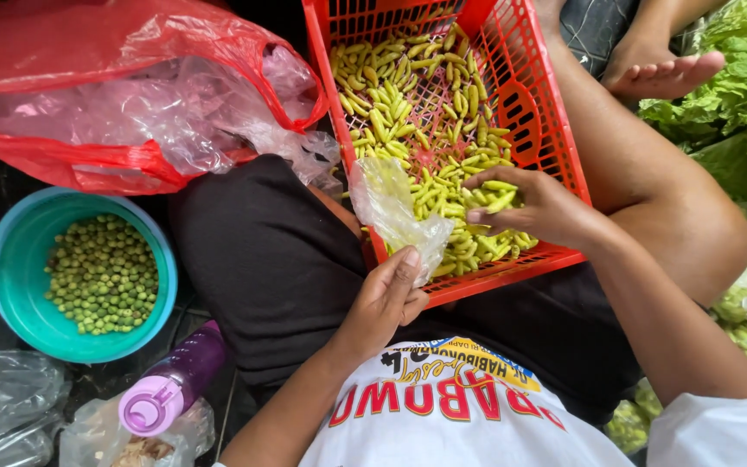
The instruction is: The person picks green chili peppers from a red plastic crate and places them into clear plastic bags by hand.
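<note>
a handful of yellow-green chillies (496,197) was gripped by the right hand (536,210), fingers curled shut over them, inside the red crate (555,130) resting tilted on the lap. a thin clear bag (395,212) was pinched closed-fisted by the left hand (384,303) at the crate's rim. the floppy mouth could well have been missed, and chillies spilled.

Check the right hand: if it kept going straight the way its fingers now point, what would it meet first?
The right hand points left across the red crate, already on the yellow-green chilies. Going on, it would probably meet the clear plastic bag held by the left hand, though depth is unclear.
</note>
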